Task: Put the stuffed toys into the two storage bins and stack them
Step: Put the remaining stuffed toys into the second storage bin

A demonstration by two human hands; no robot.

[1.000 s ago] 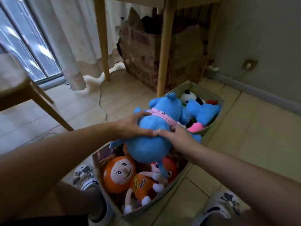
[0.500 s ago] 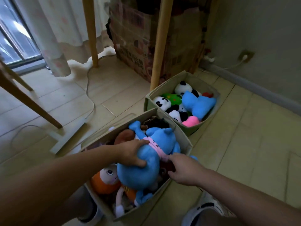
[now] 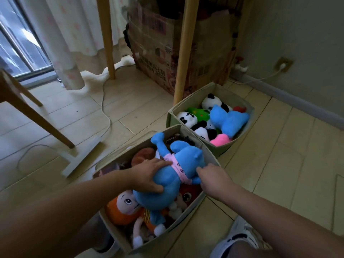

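A blue stuffed toy [image 3: 188, 155] in a pink shirt lies on top of the pile in the near storage bin [image 3: 163, 241]. My left hand [image 3: 149, 174] grips its body, fingers spread over it. My right hand [image 3: 214, 177] holds its right side by the shirt. Under it are an orange-haired doll [image 3: 122, 205] and several other toys. Touching that bin's far corner, the far bin [image 3: 223, 146] holds panda toys [image 3: 186, 118], a green toy, a pink one and another blue toy [image 3: 229, 120].
A cardboard box [image 3: 158, 53] stands behind the bins between wooden table legs [image 3: 183, 53]. A slanted chair leg [image 3: 37, 116], a white power strip [image 3: 80, 155] and its cable lie to the left. The wall with a socket [image 3: 283, 64] is on the right. My shoe [image 3: 240, 237] is beside the near bin.
The blue toy, held up over the bins a second ago, has come down onto the pile in the near bin. Both hands stayed on it.
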